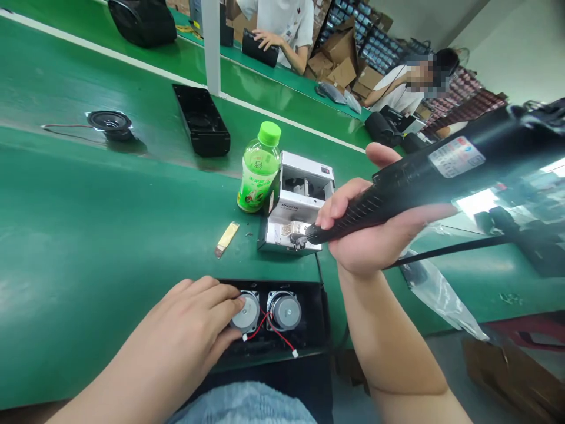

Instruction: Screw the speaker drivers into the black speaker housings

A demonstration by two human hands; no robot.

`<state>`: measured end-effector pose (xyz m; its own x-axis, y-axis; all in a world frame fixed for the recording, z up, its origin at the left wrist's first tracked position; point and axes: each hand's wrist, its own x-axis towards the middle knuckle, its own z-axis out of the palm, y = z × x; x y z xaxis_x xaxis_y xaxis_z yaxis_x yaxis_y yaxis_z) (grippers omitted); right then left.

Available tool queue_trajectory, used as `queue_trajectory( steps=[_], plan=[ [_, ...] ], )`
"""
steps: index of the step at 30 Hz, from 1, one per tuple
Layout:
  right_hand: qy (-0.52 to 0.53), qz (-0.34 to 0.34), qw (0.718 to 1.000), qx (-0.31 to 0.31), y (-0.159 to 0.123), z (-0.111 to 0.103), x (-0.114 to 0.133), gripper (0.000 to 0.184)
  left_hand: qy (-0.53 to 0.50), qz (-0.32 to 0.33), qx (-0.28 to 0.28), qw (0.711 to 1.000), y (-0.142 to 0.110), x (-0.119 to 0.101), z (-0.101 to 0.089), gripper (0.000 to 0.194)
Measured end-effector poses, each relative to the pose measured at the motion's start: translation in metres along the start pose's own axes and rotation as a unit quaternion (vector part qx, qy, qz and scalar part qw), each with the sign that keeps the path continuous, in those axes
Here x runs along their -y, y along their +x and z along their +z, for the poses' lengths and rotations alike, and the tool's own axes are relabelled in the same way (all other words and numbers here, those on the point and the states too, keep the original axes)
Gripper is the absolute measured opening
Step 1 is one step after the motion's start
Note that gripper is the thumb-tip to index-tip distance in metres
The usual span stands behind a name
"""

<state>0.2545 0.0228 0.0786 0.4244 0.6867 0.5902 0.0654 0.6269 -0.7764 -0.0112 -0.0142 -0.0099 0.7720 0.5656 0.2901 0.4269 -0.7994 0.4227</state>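
Green worktop (176, 235), right hand (375, 235) clamped round black tool (397, 182), sticker (457, 157) unreadable, left hand (194, 321) gripping speaker (247, 312), lettering (289, 206) on silver machine (304, 203) blurred

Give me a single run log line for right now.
left hand: on left speaker driver in black housing | right hand: holding black power tool, tip at silver machine

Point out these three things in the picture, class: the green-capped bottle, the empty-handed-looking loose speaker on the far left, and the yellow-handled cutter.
Green-capped bottle (256, 182): head view, on its label.
Loose speaker (110, 122): head view, on its cone.
Yellow-handled cutter (227, 237): head view, on its handle.
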Motion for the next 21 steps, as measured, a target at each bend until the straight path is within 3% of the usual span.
queue_trajectory(
  steps=[3, 9, 15, 21],
  plan=[
    [-0.006, 0.002, 1.000, -0.003, 0.000, 0.000, -0.005, 0.082, -0.002, -0.008, 0.012, 1.000, -0.001, 0.001, 0.001, 0.013],
    [-0.018, -0.018, 0.999, 0.029, -0.003, 0.002, -0.014, 0.065, 0.002, -0.031, 0.042, 0.999, -0.002, 0.001, 0.003, 0.025],
    [-0.032, -0.033, 0.999, 0.028, -0.002, 0.001, -0.015, 0.072, 0.014, -0.042, 0.063, 0.997, -0.001, 0.000, 0.003, 0.024],
    [-0.017, 0.031, 0.999, 0.021, -0.014, -0.001, -0.008, 0.073, 0.014, -0.050, 0.086, 0.995, -0.001, 0.001, 0.004, 0.024]
  ],
)
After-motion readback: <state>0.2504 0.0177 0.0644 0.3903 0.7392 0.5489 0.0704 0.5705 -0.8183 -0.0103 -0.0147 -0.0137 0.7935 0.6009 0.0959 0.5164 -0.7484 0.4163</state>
